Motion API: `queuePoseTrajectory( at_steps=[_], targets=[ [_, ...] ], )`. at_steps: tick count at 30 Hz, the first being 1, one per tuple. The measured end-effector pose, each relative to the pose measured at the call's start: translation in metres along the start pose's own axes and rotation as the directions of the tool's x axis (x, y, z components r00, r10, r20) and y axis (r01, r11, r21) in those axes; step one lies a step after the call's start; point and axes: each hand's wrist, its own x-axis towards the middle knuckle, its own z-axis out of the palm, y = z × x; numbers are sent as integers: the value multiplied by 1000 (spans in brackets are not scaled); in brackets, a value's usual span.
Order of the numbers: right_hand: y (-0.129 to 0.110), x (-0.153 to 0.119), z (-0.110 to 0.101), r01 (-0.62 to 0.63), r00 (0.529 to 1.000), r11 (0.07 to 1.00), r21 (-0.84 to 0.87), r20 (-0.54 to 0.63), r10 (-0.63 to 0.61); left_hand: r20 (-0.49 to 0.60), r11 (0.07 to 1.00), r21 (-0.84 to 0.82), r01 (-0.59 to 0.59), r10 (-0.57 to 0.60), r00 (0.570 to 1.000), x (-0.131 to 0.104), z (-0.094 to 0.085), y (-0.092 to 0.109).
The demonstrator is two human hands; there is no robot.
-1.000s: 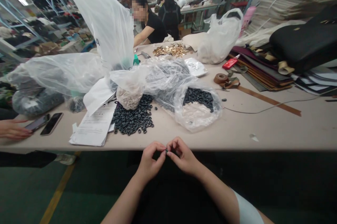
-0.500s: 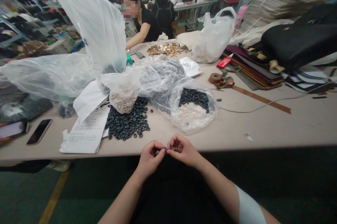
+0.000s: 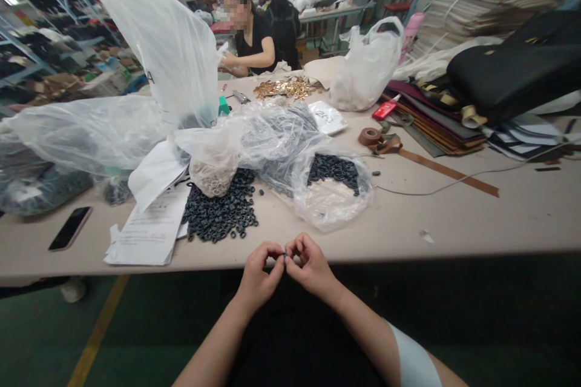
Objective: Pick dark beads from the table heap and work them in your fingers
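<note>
My left hand and my right hand meet at the table's near edge, thumbs and fingertips pinched together. Between them is a small dark piece, mostly covered by the fingertips; it resembles the dark loops on the table. Ahead and to the left lies a pile of small dark loops. An open clear plastic bag ahead of my right hand has more dark pieces inside. Behind the pile rests a clear bag of pale rings.
Printed papers and a phone lie on the left, beneath tall plastic bags. A tape roll, a red bottle and stacked leather pieces are on the right. Across the table a co-worker sits near gold-coloured parts.
My hands stay pinched on the small piece, with the right thumb and fingers slightly shifted. Across the table, the co-worker has drawn the arm back. A second phone at far left has left view.
</note>
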Motion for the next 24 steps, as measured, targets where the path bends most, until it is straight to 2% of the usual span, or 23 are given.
queuePoseTrajectory(
  at_steps=[3,6,10,14,19,24],
  targets=[
    [-2,3,1,24,998,995,-98,-47,-29,-38,973,-183,143,-152,988,0,4,-5],
    [-5,6,0,30,996,975,-222,-77,-48,-17,930,-301,210,-225,974,1,5,-8],
    [-7,8,3,49,994,945,-325,-76,-77,37,936,-301,180,-178,983,4,-1,-8],
    [-5,9,6,15,997,971,-240,-66,-32,49,951,-280,132,-123,991,7,-8,-9],
    [-6,10,3,33,999,974,-225,34,-26,59,909,-344,234,-228,972,7,-14,-12],
    [-7,11,1,78,995,968,-238,76,-62,105,879,-390,276,-255,961,5,-17,-18]
  ],
)
